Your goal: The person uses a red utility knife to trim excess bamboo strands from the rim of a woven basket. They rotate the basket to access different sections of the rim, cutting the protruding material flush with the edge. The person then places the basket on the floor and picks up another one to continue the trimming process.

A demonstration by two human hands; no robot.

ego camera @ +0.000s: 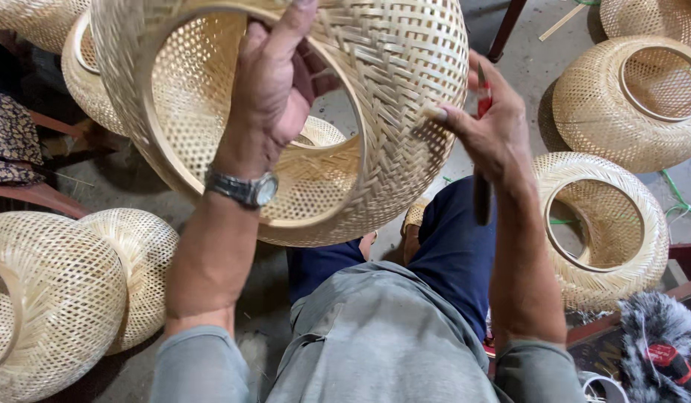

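Gripping the rim from inside, the left hand (pixel 267 93) is closed on the woven bamboo lampshade (pixel 390 97), which is held raised above the lap, its open mouth turned toward the camera. The right hand (pixel 491 130) is closed around a red-handled cutter (pixel 483 101), and its thumb is pressed against the shade's outer weave. Finished bamboo shades (pixel 629 104) are seen on the concrete floor (pixel 524 67) on both sides.

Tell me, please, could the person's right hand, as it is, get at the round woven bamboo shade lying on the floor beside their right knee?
Probably not freely: the right hand already grips a red-handled cutting tool and touches the raised woven bamboo shade, though nothing blocks the floor shade.
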